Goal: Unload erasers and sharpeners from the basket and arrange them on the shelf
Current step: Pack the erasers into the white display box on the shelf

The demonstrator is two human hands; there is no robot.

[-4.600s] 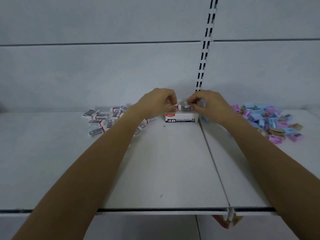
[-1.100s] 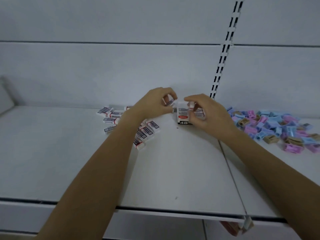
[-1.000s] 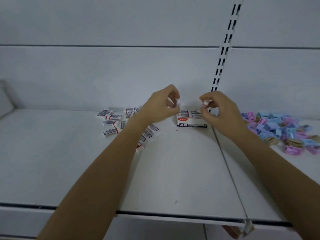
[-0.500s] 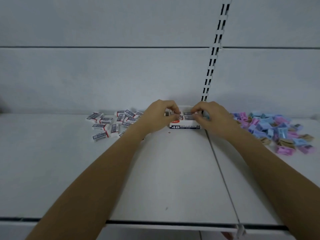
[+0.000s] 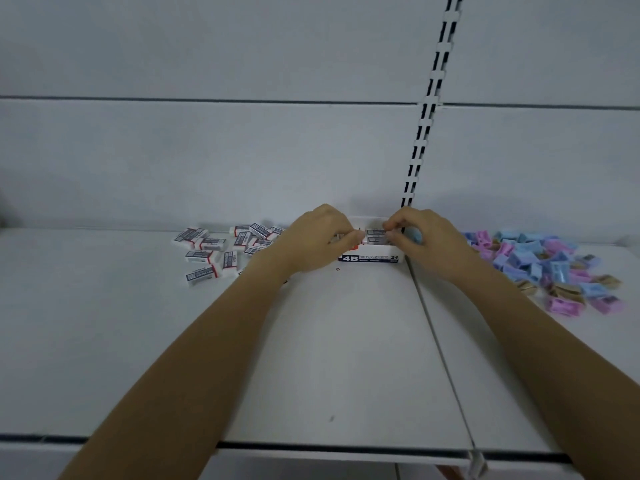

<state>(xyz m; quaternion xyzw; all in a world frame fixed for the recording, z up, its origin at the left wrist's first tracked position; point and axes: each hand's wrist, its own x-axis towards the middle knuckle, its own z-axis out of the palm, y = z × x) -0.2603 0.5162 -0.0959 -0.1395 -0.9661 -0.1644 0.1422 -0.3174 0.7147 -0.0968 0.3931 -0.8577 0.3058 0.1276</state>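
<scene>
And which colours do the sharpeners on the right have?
The sharpeners are blue, pink and tan; the head view shows them.

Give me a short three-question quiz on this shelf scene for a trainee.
1. True or false: the loose erasers lie left of the 4B eraser box.
2. The pile of sharpeners sits: A) inside the box; B) on the shelf, right of the box; C) among the loose erasers.
3. Which hands are at the box's open top?
Key: 1 true; 2 B; 3 both, the left hand and the right hand.
</scene>
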